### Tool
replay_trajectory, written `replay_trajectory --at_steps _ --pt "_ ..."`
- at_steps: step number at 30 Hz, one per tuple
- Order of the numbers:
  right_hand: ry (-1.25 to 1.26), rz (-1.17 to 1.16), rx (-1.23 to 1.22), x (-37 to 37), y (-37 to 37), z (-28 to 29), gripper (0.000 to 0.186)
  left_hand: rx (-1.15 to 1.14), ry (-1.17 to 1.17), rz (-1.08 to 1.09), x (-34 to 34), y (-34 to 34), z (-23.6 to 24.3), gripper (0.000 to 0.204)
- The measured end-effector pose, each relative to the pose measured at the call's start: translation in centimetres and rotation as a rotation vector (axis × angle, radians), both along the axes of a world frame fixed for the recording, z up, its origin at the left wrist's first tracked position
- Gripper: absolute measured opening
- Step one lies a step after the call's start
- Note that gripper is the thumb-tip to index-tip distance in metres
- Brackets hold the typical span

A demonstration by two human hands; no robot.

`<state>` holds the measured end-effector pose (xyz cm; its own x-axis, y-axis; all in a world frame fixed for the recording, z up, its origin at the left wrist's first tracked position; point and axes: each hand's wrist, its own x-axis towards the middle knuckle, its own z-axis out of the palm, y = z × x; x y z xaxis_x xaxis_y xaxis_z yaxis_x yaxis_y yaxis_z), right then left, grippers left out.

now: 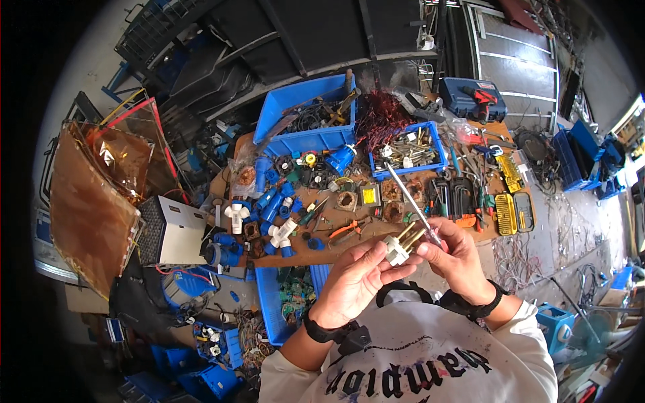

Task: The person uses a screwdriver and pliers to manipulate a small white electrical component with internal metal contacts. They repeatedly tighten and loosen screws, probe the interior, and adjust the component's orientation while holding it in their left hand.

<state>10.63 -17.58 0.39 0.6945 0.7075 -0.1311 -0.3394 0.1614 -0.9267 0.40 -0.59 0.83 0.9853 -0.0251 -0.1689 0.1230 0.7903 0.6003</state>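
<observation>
In front of my chest, my left hand (353,279) pinches a white plug piece (395,251) with brass pins pointing up and to the right. My right hand (458,260) is closed around the lower end of a screwdriver (407,195). Its long metal shaft slants up and left over the workbench (316,254); the handle is mostly hidden by my fingers. The right fingertips come close to the brass pins, and whether they touch them I cannot tell. On the bench beyond lie orange-handled pliers (349,228) and a white-and-blue plug (282,233).
A small blue crate (440,151) of metal parts and a larger blue bin (269,111) stand at the back. Reddish wire (381,117) is heaped between them. Right are hex keys (462,198) and a yellow bit case (507,213). Another blue bin (271,302) sits below the bench edge.
</observation>
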Motion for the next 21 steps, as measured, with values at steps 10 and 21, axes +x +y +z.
replay_trajectory --at_steps 10,21 --pt "0.150 -0.051 -0.010 0.1 4.1 -1.8 0.016 -0.023 0.119 -0.033 -0.4 2.9 -1.1 0.040" --pt "0.452 -0.156 0.083 -0.9 14.9 -2.7 0.010 -0.118 0.151 -0.063 -1.0 14.4 -4.8 0.049"
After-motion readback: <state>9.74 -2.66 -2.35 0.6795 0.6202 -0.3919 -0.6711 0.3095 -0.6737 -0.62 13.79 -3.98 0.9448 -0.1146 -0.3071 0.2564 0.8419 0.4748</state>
